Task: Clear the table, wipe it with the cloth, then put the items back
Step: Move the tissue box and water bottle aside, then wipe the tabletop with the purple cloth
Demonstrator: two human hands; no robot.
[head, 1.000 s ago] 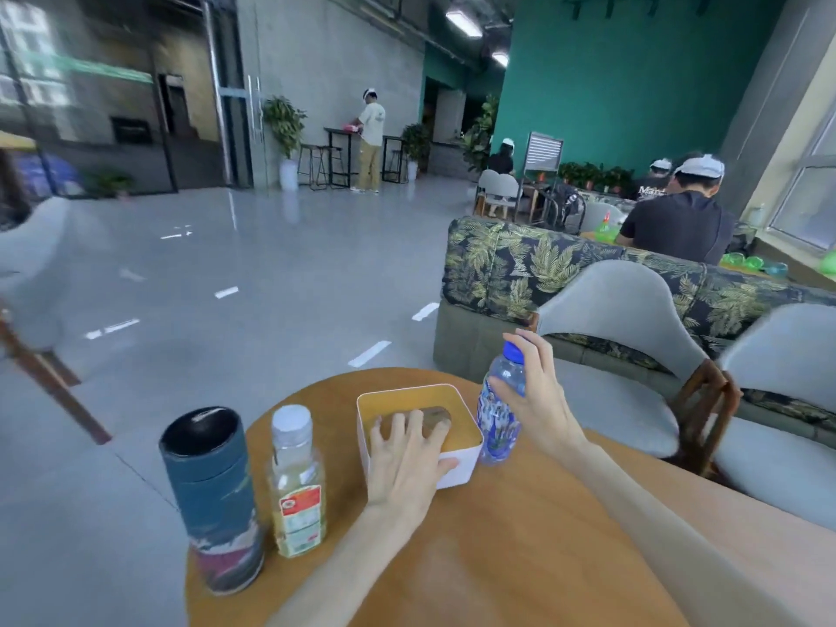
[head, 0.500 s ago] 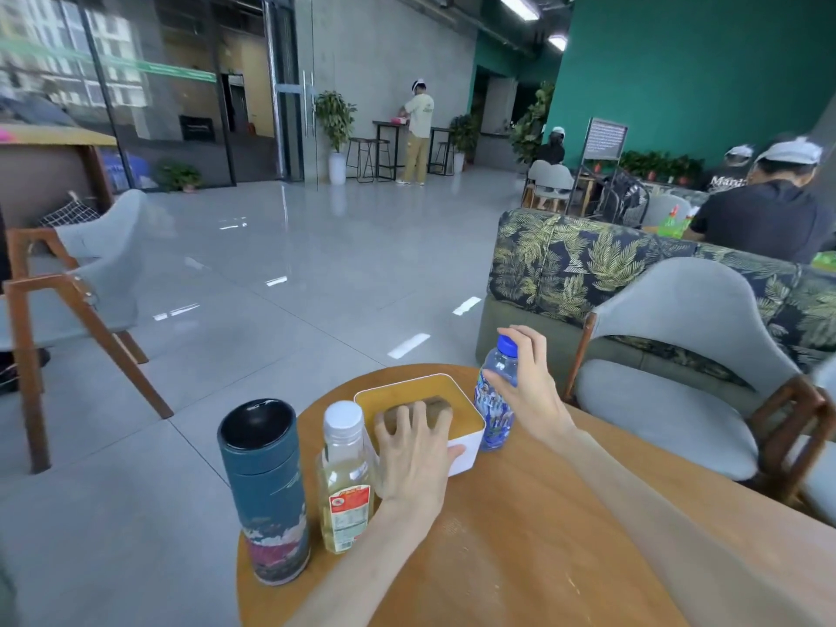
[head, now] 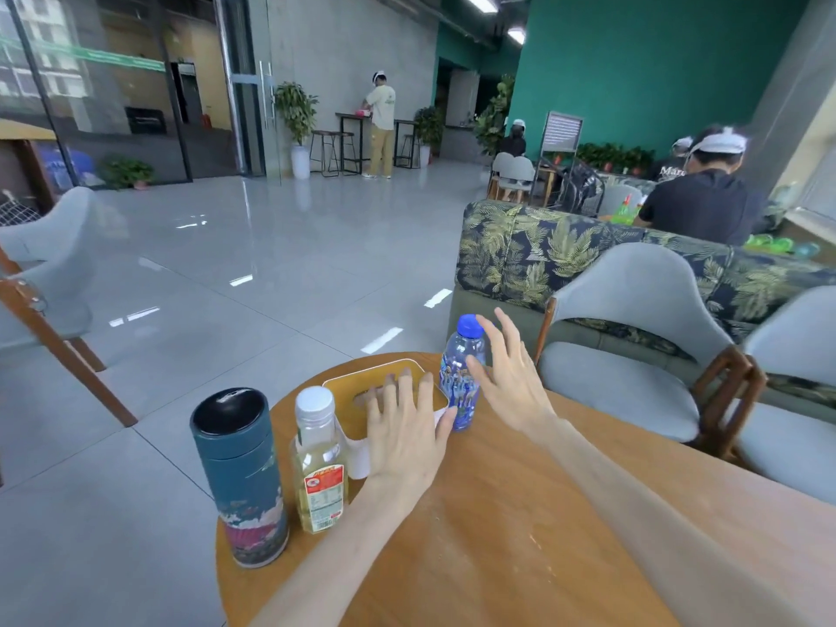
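Four items stand at the far edge of the round wooden surface (head: 520,536). Leftmost is a dark teal flask (head: 239,477) with a black lid and a printed band at its base; no writing is legible. Just beside it stands a clear bottle (head: 319,461) with a white cap, holding pale yellow liquid; its red and white label is too small to read. Behind it sits a white box (head: 357,454) with a yellow-rimmed top. The left hand (head: 405,438) lies flat on this box, fingers spread, gripping nothing. A small bottle (head: 461,373) with a blue cap and a blue patterned label stands just right of the box. The right hand (head: 509,377) is open beside this bottle, fingers released. No cloth can be identified.
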